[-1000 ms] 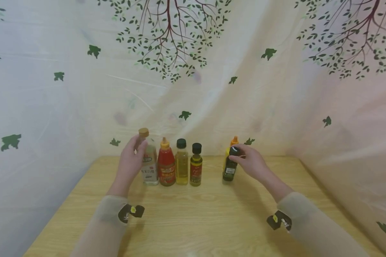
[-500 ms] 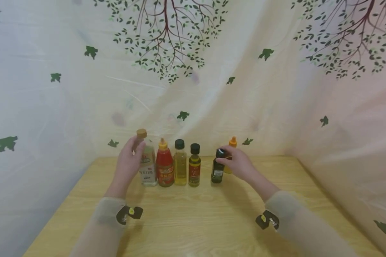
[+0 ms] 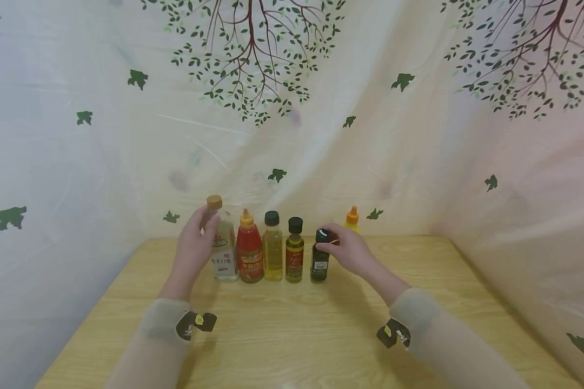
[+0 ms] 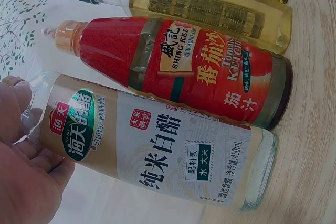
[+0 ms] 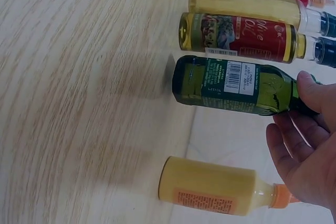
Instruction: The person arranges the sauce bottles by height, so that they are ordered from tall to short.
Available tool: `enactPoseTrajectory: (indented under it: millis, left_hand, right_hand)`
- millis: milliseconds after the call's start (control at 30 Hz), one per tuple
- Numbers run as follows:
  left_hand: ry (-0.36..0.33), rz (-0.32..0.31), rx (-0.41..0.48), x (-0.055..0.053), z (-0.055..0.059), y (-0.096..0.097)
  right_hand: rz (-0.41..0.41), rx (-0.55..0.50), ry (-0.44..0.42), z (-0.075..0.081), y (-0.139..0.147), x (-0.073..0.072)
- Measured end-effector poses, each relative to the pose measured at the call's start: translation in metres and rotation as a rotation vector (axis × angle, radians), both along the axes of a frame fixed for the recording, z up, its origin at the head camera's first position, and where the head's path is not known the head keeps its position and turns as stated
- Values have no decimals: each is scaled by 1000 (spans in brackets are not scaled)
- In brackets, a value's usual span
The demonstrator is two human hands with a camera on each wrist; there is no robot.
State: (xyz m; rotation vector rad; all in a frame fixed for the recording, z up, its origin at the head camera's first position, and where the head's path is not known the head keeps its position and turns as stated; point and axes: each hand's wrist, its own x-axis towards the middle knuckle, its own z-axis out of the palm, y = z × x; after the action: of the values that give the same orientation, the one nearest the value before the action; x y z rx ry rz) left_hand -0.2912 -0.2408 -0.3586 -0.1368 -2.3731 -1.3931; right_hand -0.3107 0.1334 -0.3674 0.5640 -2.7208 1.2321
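Observation:
Five bottles stand in a row at the back of the wooden table (image 3: 292, 335). From the left they are a white vinegar bottle (image 3: 224, 254), a ketchup bottle (image 3: 250, 256), a yellow oil bottle (image 3: 273, 251), a small red-labelled bottle (image 3: 294, 259) and a dark green bottle (image 3: 319, 262). My left hand (image 3: 201, 229) grips the vinegar bottle (image 4: 173, 150) at its neck. My right hand (image 3: 330, 243) pinches the top of the dark green bottle (image 5: 231, 85), which stands right beside the red-labelled bottle (image 5: 236, 38).
A yellow squeeze bottle (image 3: 352, 219) with an orange cap stands alone behind my right hand, close to the leaf-printed curtain (image 3: 292, 108) that surrounds the table. In the right wrist view the yellow squeeze bottle (image 5: 210, 184) stands apart from the row.
My right hand has carried the dark green bottle leftwards from beside the yellow squeeze bottle to the end of the row. My left hand stays on the vinegar bottle.

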Motion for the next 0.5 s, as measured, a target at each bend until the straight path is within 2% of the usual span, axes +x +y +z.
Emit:
enactPoseTrajectory:
  millis: [500]
  left_hand:
    - [-11,2,9,-1,0,-1]
  right_hand:
    - [-2,8,-24,-6,-9,-2]
